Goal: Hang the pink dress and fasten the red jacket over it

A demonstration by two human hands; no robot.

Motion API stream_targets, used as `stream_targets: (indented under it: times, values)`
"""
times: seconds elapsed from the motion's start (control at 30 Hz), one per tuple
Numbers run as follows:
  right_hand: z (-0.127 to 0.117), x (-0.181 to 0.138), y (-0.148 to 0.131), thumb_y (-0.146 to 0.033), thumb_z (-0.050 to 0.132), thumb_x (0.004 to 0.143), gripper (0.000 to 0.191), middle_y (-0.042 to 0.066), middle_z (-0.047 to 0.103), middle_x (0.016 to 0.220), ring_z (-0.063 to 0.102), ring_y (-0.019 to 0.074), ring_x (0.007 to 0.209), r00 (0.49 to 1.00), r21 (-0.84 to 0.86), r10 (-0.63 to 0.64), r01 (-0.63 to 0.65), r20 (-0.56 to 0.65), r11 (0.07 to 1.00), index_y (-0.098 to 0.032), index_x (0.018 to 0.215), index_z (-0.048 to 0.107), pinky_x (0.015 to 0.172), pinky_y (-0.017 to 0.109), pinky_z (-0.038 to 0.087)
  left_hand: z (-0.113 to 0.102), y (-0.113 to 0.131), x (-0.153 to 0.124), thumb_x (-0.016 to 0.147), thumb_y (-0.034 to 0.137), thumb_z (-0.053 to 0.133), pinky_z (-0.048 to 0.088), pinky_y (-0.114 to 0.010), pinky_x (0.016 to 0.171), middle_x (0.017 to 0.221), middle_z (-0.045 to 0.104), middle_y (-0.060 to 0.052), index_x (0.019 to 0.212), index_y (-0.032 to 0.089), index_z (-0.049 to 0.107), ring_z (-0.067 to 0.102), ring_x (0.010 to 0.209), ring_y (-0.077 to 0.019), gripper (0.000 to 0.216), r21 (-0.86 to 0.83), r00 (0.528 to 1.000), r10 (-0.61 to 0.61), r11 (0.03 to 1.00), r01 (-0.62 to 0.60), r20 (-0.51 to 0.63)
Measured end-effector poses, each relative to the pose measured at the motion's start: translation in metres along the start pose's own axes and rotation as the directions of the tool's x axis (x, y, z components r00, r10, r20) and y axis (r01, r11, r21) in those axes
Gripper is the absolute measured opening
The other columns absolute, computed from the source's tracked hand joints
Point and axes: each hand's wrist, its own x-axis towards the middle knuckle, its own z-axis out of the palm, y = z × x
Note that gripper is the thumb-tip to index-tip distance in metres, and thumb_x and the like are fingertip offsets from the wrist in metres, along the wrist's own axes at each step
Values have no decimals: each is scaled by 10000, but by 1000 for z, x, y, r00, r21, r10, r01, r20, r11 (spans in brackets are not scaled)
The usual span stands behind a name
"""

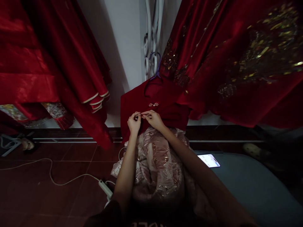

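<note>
- Far left: white cable [50, 171] crosses the floor tiles, well apart from the cloth.
- Left hand [133, 123]: thumb and forefinger nearly closed, narrow pinch at the red garment's front. Small beaded piece [143, 117] by the fingertips; cannot tell which hand grips it.
- Red garment [165, 108]: hung from purple hanger [156, 67], lower part over pink brocade cloth [157, 157]. Beaded fastening [153, 104] lies just above the fingers, a useful line to match.
- Right hand [153, 119]: narrow too, fingertips meeting the left's. Judgement: small fingertip moves serve best; one hand steadies the cloth, the other works the piece, with no tug on the hanger.
- Light is dim; tilting the work toward it should help.
- Right: lit phone [209, 160], beyond the right forearm.
</note>
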Motion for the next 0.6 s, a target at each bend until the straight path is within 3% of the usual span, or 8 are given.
stream_targets:
  times: [0.17, 0.37, 0.6]
  values:
    - [8, 17, 1, -177, 543, 810, 153, 67, 626, 924, 624, 128, 774, 996, -49, -68, 65, -60, 997, -163, 906, 661, 734, 266, 551, 2, -9, -1, 781, 192, 529, 507, -265, 833, 1021, 702, -57, 1063, 177, 651, 654, 917, -139, 307, -210, 997, 8, 978, 9, 82]
    - [10, 18, 3, -168, 546, 796, 167, 67, 634, 947, 613, 129, 766, 997, -65, -78, 76, -27, 995, -168, 934, 640, 696, 260, 550, 3, -9, -3, 771, 299, 597, 526, -280, 798, 976, 712, -76, 1024, 159, 678, 667, 845, -152, 301, -218, 999, -53, 974, 52, -3]
    - [10, 17, 1, -200, 548, 797, 156, 65, 629, 943, 610, 131, 774, 997, -74, -74, 71, -31, 995, -173, 920, 640, 700, 262, 554, -2, -12, 2, 750, 234, 582, 531, -268, 771, 932, 722, -63, 1005, 153, 691, 665, 789, -133, 288, -233, 996, -49, 970, 66, 78]
